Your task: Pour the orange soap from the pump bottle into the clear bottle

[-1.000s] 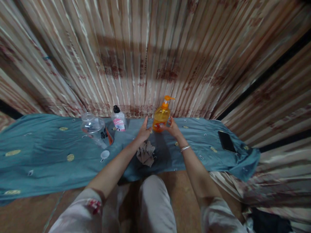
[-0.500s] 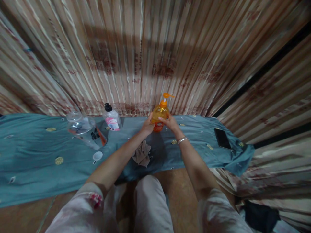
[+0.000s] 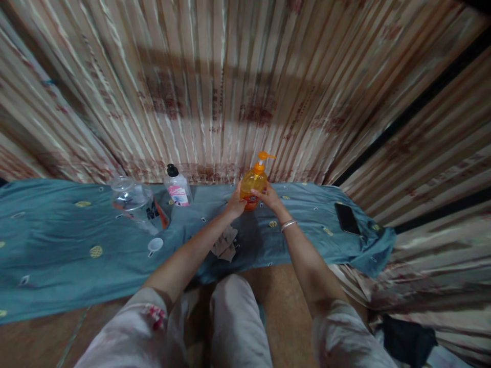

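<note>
Head-worn view, forward and down

White top with a pink-red patch, silver bracelet, pale trousers.

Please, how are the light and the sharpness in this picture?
All in the head view: dim light; a broad shadow across the curtain; pale glints on the clear jar; small print on the orange pump bottle too blurred to read.

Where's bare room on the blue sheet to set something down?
Two big patches: between the right hand and phone, and left of the clear jar. Smaller gap between the black-capped bottle and left hand. Crowded: jar, black-capped bottle and white cup close together; pump bottle between both hands, rag by the left forearm.
</note>
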`<control>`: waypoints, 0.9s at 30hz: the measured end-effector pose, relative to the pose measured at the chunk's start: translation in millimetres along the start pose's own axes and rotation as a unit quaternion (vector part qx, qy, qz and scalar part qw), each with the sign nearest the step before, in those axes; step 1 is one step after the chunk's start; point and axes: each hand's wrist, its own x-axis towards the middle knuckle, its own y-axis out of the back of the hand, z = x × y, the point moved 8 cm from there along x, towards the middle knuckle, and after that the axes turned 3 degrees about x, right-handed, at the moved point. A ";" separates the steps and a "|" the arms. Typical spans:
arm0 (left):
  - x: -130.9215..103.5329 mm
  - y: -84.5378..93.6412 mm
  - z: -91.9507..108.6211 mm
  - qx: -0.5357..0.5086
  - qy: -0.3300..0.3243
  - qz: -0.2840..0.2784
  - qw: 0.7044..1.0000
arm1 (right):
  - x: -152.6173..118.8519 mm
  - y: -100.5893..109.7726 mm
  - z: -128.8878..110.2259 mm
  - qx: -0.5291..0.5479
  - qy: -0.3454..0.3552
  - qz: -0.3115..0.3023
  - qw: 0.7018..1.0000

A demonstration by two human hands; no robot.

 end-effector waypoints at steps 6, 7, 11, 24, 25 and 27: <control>-45.9 32.4 3.9 0.113 0.077 0.099 0.986 | -36.1 8.2 17.9 -0.023 -0.072 0.060 0.995; -57.6 39.4 3.7 0.116 0.081 0.107 0.984 | -46.6 5.3 20.9 -0.025 -0.079 0.065 0.994; -105.1 72.8 -1.0 0.122 0.085 0.169 0.974 | -89.2 -27.3 23.1 -0.014 -0.069 0.043 0.997; -117.3 172.2 49.3 0.221 0.003 0.316 0.923 | -66.5 -190.3 -32.6 -0.004 -0.004 -0.081 0.997; -115.0 178.4 47.7 0.220 0.009 0.321 0.921 | -56.9 -200.0 -34.4 -0.003 -0.002 -0.086 0.996; -111.3 190.3 41.7 0.217 0.020 0.333 0.917 | -37.6 -218.2 -36.3 0.002 0.000 -0.098 0.995</control>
